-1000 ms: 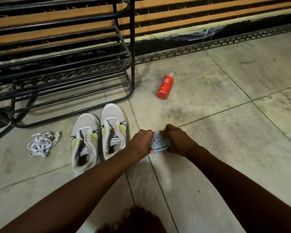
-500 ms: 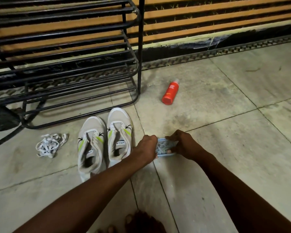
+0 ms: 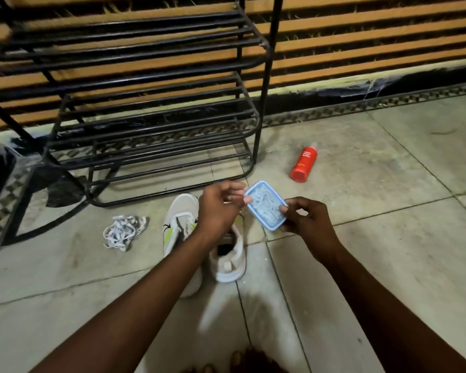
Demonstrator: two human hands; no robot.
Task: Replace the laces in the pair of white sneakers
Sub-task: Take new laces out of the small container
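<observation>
While we hold blue lace box (image 3: 265, 204), long axis far-left to near-right, left hand (image 3: 218, 208) pinching far corner, right hand (image 3: 307, 224) gripping near end, white sneakers (image 3: 180, 224) below, toes toward rack (image 3: 265, 103). Red bottle (image 3: 303, 164) text: can't read.

Two unlaced white sneakers (image 3: 179, 208) with lime accents lie side by side on the floor (image 3: 388, 265). Tangled white laces (image 3: 124, 232) lie left of them. A blue-rimmed box (image 3: 265, 204) holding laces tilts above them.
</observation>
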